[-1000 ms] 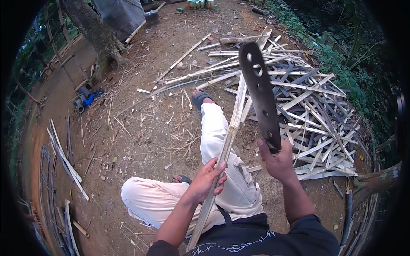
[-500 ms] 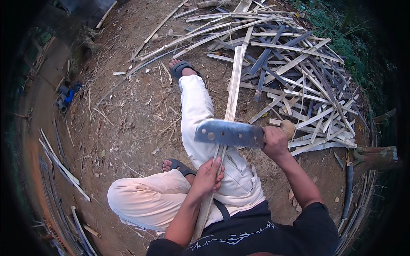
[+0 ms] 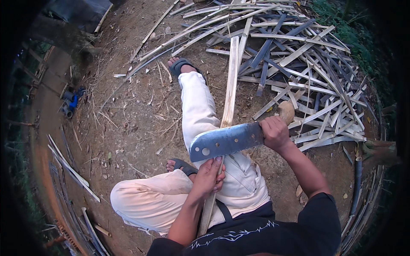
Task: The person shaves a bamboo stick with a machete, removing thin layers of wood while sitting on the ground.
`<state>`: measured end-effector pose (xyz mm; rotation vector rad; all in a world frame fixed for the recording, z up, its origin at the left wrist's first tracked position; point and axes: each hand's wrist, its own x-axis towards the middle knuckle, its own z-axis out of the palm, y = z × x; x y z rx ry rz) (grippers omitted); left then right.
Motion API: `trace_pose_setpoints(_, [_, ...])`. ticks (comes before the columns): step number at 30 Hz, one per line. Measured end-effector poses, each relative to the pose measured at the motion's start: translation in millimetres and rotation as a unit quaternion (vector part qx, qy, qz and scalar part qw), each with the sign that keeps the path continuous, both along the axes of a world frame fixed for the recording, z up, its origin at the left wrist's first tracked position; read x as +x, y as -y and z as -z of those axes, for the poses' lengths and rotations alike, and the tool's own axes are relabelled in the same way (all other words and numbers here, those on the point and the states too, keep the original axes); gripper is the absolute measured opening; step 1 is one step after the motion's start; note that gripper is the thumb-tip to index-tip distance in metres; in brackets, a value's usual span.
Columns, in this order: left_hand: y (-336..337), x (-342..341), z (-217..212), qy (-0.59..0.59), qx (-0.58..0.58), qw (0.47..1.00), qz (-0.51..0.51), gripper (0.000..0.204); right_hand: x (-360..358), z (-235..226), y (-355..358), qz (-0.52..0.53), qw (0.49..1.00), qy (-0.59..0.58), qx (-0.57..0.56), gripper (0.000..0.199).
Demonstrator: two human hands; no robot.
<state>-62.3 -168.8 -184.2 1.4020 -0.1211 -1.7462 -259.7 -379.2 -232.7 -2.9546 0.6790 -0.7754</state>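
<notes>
A long split bamboo strip (image 3: 230, 87) runs from near my waist, across my lap, out toward the pile ahead. My left hand (image 3: 208, 176) is closed round its near part, thumb on top. In my right hand (image 3: 275, 133) is the handle of a broad cleaver (image 3: 228, 140), whose rounded wooden end (image 3: 286, 112) sticks out beyond my fist. The wide blade, pierced by several round holes, lies across the strip just beyond my left thumb and hides that stretch of it. Whether the edge has bitten into the bamboo, I cannot tell.
A big heap of split bamboo strips (image 3: 299, 64) spreads over the ground ahead and to the right. More strips (image 3: 70, 168) lie at left. My legs in pale trousers (image 3: 198, 104) stretch and fold under the work. A dark bamboo pole (image 3: 357, 187) lies at right.
The cleaver's tip has swung a little nearer and left, and its handle end has tipped farther away. My left hand stays on the strip. The whole view has shifted slightly.
</notes>
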Motion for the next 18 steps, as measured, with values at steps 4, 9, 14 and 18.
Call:
trace_pose_setpoints(4, [-2.7, -3.3, -2.2, 0.006, -0.004, 1.000, -0.006, 0.042, -1.1, 1.0, -5.2, 0.007, 1.000, 0.017, -0.004, 0.006])
trace_pose_setpoints(9, [-10.6, -12.9, -2.5, 0.014, -0.010, 1.000, -0.018, 0.037, -14.2, -10.3, -54.1, -0.001, 0.999, 0.018, 0.034, 0.009])
trace_pose_setpoints(14, [-31.7, -37.9, -13.9, 0.026, -0.056, 0.998, 0.014, 0.035, -36.1, -8.8, -33.6, 0.117, 0.991, 0.057, 0.037, 0.015])
trace_pose_setpoints(18, [-42.4, -37.8, -28.9, 0.027, -0.060, 0.998, 0.007, 0.031, -52.4, -21.8, -57.4, 0.083, 0.991, 0.086, 0.067, 0.020])
